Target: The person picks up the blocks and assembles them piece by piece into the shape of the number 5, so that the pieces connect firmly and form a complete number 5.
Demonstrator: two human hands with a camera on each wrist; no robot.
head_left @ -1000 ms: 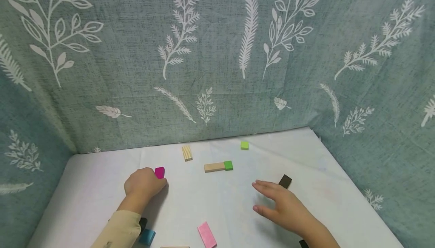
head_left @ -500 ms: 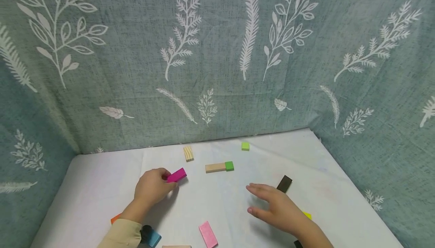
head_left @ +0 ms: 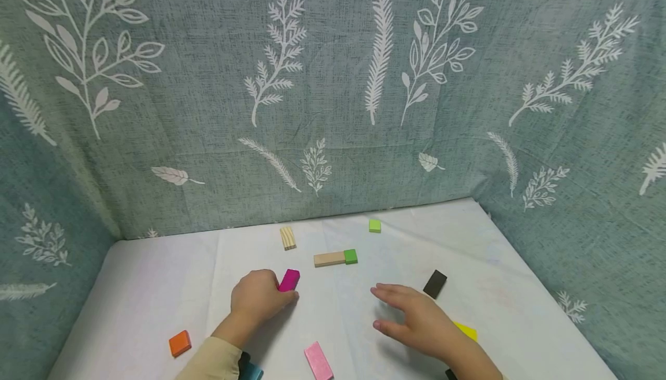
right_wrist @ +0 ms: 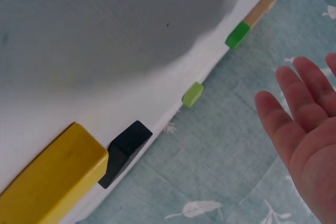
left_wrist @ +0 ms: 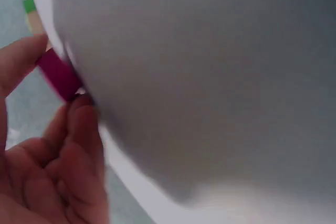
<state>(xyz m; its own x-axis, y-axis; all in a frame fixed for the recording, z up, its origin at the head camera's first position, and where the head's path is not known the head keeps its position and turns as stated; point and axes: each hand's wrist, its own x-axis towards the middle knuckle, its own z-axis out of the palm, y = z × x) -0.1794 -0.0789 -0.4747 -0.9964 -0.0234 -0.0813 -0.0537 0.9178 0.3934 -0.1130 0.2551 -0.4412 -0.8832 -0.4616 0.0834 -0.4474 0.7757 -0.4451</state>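
Between thumb and fingers, my left hand (head_left: pixel 258 296) pinches a magenta block (head_left: pixel 289 280) at the left-centre of the white table. The left wrist view shows the same magenta block (left_wrist: pixel 60 74) gripped at its two ends. Over the right part of the table, my right hand (head_left: pixel 416 317) holds nothing, its fingers extended and thumb apart. Beyond it lies a black block (head_left: pixel 435 284), and a yellow block (head_left: pixel 466 331) is partly hidden behind the wrist. Farther back, a plain wooden block (head_left: pixel 329 259) touches a green block (head_left: pixel 351 257).
A striped wooden block (head_left: pixel 288 238) and a light green block (head_left: pixel 374 226) lie near the back edge. An orange block (head_left: pixel 180 343) is at front left, a pink block (head_left: pixel 318 361) at front centre. A blue block (head_left: pixel 253 372) is partly covered by the left wrist. Patterned curtains (head_left: pixel 333 91) surround the table.
My left hand has moved right and slightly nearer, carrying the magenta block, which has turned. The orange and yellow blocks have come into sight. My right hand has shifted slightly left.
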